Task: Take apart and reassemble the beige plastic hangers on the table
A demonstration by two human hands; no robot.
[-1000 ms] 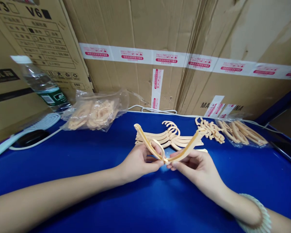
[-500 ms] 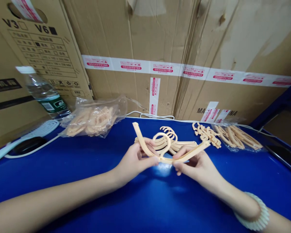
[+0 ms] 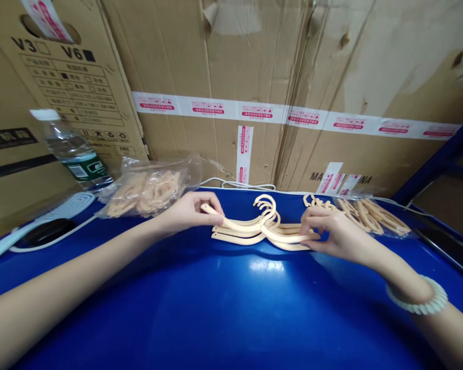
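Two hands on one hanger (image 3: 254,226); left hand (image 3: 187,211) pinches its left tip, right hand (image 3: 334,232) pinches its right end; it sits atop the stack of hangers (image 3: 250,237), roughly three more, mid-table (image 3: 216,308); two bags: left bag (image 3: 146,185), right bag (image 3: 374,216); one bottle (image 3: 71,149).

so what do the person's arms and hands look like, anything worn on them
Both arms are bare, with no sleeves and no gloves in view. The left hand and its wrist carry nothing. The right hand has a pale, ribbed coil bracelet around its wrist. No rings or markings show.
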